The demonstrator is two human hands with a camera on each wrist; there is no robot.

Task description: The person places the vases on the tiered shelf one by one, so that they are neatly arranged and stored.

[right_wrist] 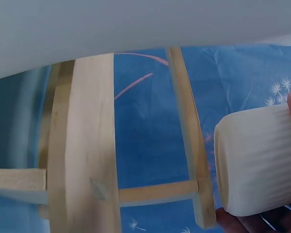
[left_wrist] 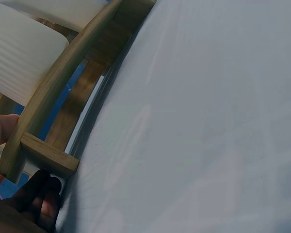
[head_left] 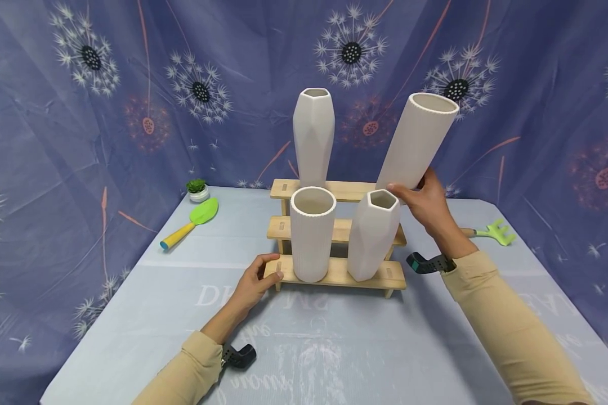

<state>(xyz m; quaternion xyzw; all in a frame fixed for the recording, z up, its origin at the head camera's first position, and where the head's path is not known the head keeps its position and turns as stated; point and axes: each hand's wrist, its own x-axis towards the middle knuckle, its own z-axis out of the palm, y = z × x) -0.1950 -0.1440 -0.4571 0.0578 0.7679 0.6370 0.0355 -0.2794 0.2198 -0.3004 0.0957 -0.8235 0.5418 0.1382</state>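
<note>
My right hand point(head_left: 428, 203) grips a white ribbed cylindrical vase point(head_left: 418, 140) near its base. The vase leans to the right, its lower end by the right end of the top step; in the right wrist view the vase's base point(right_wrist: 254, 162) is beside the wooden frame. My left hand point(head_left: 255, 281) holds the left end of a three-step wooden stand point(head_left: 340, 265), thumb above and fingers below the lowest step. On that step stand another ribbed vase point(head_left: 311, 242) and a faceted vase point(head_left: 372, 239). A taller faceted vase point(head_left: 314, 135) stands on the top step's left part.
A green trowel with a yellow handle point(head_left: 190, 224) lies at the left, near a small potted plant point(head_left: 199, 191). At the right lies a green hand rake point(head_left: 496, 232), partly behind my right arm. A pale printed cloth point(head_left: 304, 349) covers the table; a blue dandelion curtain point(head_left: 253, 67) hangs behind.
</note>
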